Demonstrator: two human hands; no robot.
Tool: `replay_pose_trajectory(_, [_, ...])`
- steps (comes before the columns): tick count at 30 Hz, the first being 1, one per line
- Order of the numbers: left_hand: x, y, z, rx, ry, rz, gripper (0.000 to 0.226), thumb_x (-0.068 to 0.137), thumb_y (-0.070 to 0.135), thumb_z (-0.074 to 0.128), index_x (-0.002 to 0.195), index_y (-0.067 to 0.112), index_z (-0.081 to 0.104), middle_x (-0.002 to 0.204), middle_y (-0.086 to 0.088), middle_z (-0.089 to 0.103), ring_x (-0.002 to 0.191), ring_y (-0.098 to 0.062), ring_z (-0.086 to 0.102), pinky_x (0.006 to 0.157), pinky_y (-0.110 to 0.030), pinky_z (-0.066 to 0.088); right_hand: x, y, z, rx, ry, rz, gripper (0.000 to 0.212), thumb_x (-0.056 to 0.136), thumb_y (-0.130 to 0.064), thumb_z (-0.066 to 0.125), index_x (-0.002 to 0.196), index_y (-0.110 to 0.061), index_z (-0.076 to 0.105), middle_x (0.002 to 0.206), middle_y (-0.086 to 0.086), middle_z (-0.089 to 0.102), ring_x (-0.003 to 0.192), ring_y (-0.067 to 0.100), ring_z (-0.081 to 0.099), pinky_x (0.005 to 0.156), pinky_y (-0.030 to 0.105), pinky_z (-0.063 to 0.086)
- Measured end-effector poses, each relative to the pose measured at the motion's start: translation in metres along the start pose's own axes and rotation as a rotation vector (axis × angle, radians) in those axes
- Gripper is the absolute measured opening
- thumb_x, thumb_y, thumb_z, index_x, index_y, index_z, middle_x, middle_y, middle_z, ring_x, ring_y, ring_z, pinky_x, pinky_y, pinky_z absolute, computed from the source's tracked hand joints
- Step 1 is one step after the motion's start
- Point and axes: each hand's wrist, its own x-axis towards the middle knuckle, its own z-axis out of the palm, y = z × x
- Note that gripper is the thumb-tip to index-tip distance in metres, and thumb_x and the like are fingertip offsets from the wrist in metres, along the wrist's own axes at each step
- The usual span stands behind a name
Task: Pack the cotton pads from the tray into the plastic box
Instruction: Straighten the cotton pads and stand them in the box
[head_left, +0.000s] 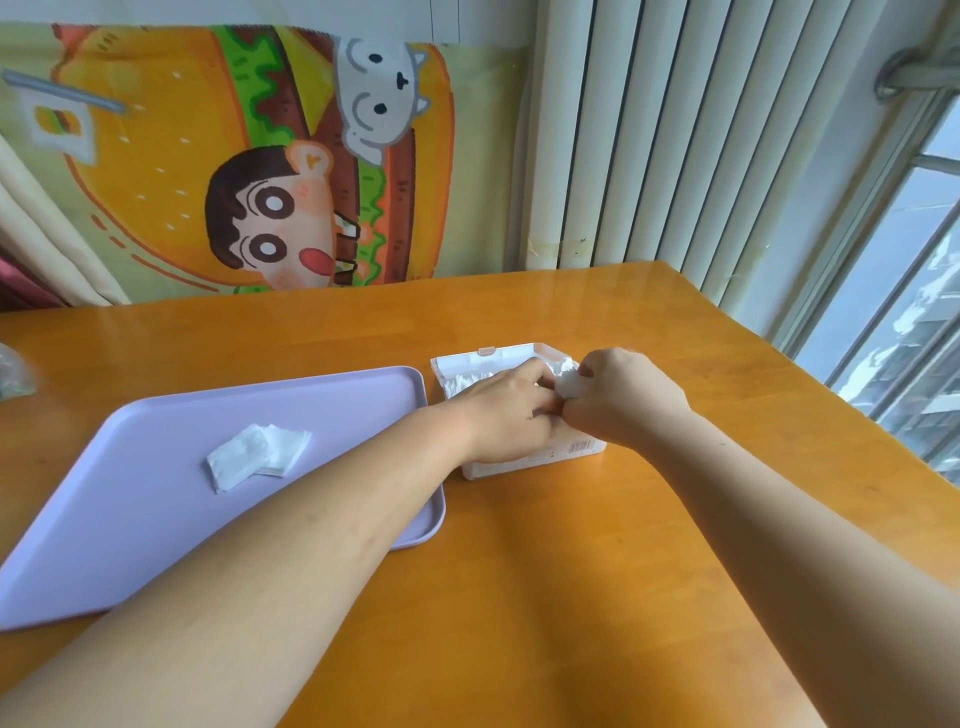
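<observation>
Right now we have both hands over the plastic box (582, 448), which sits on the counter (571, 571) just beside the purple tray (130, 519). Our right grip (623, 397) pinches a wad of cotton pads (569, 383) above the open box. Our left grip (506, 413) curls in against it — whether it holds, we cannot tell. A few loose pads (257, 454) lie on the tray.

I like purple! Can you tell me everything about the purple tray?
The tray is lilac, rectangular with rounded corners and a low rim, smooth like plastic. It lies flat on the wooden table, angled, left of the plastic box. A few white cotton pads overlap near its middle; the left forearm passes over its right corner.
</observation>
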Motion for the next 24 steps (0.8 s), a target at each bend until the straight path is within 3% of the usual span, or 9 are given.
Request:
replay_pose_trajectory(3, [0.001,-0.002,0.002,-0.051,0.032,0.009,0.025,0.102,0.032,0.054,0.113,0.035,0.076,0.125,0.019,0.051,0.110,-0.013,0.057,0.103,-0.037,0.046,-0.002,-0.003,-0.004,-0.097,0.014,0.029,0.025,0.082,-0.030,0.067,0.073,-0.016,0.048,0.074,-0.002,0.054,0.056,0.019,0.046,0.051,0.024,0.034])
replay_pose_trajectory(6, [-0.004,-0.003,0.001,-0.118,0.131,0.020,0.017,0.098,0.031,0.063,0.107,0.037,0.075,0.112,0.019,0.061,0.098,-0.007,0.057,0.094,-0.029,0.048,0.001,-0.009,-0.011,-0.176,-0.079,0.085,0.028,0.088,-0.037,0.068,0.080,-0.017,0.049,0.076,-0.002,0.058,0.060,0.017,0.052,0.054,0.026,0.037])
replay_pose_trajectory(10, [-0.011,-0.001,0.003,-0.037,0.155,0.029,0.020,0.097,0.029,0.057,0.103,0.038,0.074,0.106,0.021,0.067,0.094,-0.009,0.058,0.090,-0.036,0.052,0.005,-0.015,-0.006,-0.224,-0.136,0.129,0.027,0.091,-0.038,0.066,0.084,-0.019,0.048,0.079,-0.003,0.061,0.064,0.014,0.055,0.056,0.026,0.039])
replay_pose_trajectory(13, [-0.013,-0.001,0.005,-0.024,0.159,0.044,0.024,0.097,0.027,0.051,0.100,0.032,0.074,0.108,0.016,0.069,0.101,-0.015,0.059,0.091,-0.042,0.052,0.006,-0.014,-0.003,-0.216,-0.170,0.181,0.026,0.090,-0.044,0.062,0.088,-0.022,0.048,0.086,-0.005,0.064,0.072,0.013,0.059,0.066,0.027,0.044])
replay_pose_trajectory(16, [-0.016,0.000,0.007,-0.003,0.159,0.041,0.027,0.100,0.028,0.051,0.109,0.034,0.076,0.119,0.018,0.069,0.113,-0.015,0.059,0.098,-0.041,0.050,0.002,-0.017,-0.008,-0.239,-0.245,0.195,0.039,0.093,-0.051,0.058,0.120,-0.022,0.056,0.114,-0.001,0.064,0.095,0.019,0.064,0.082,0.032,0.048])
replay_pose_trajectory(18, [-0.021,0.002,0.008,0.039,0.177,0.066,0.029,0.102,0.025,0.050,0.113,0.031,0.076,0.129,0.018,0.067,0.122,-0.016,0.057,0.103,-0.041,0.048,-0.001,-0.022,-0.008,-0.268,-0.304,0.200,0.058,0.099,-0.051,0.052,0.149,-0.026,0.043,0.146,0.004,0.044,0.122,0.026,0.055,0.089,0.036,0.044])
replay_pose_trajectory(19, [-0.025,0.003,0.008,0.051,0.193,0.082,0.030,0.102,0.020,0.050,0.113,0.028,0.076,0.132,0.016,0.066,0.124,-0.017,0.057,0.104,-0.042,0.048,-0.004,-0.026,-0.007,-0.294,-0.310,0.196,0.059,0.101,-0.050,0.048,0.155,-0.028,0.037,0.150,0.005,0.035,0.128,0.028,0.048,0.089,0.038,0.041])
replay_pose_trajectory(21, [-0.038,0.003,0.007,0.020,0.237,0.114,0.033,0.100,0.009,0.049,0.112,0.021,0.077,0.137,0.011,0.063,0.126,-0.016,0.055,0.107,-0.037,0.046,-0.012,-0.034,-0.004,-0.342,-0.231,0.149,0.055,0.102,-0.046,0.045,0.153,-0.026,0.041,0.148,0.004,0.031,0.131,0.028,0.042,0.091,0.038,0.042])
replay_pose_trajectory(24, [-0.068,-0.003,0.000,-0.073,0.379,0.102,0.038,0.098,-0.002,0.049,0.119,0.015,0.076,0.146,0.006,0.058,0.131,-0.010,0.050,0.106,-0.010,0.035,-0.033,-0.048,0.003,-0.250,0.061,-0.039,0.045,0.100,-0.044,0.054,0.136,-0.018,0.060,0.143,0.007,0.043,0.130,0.031,0.047,0.093,0.040,0.043])
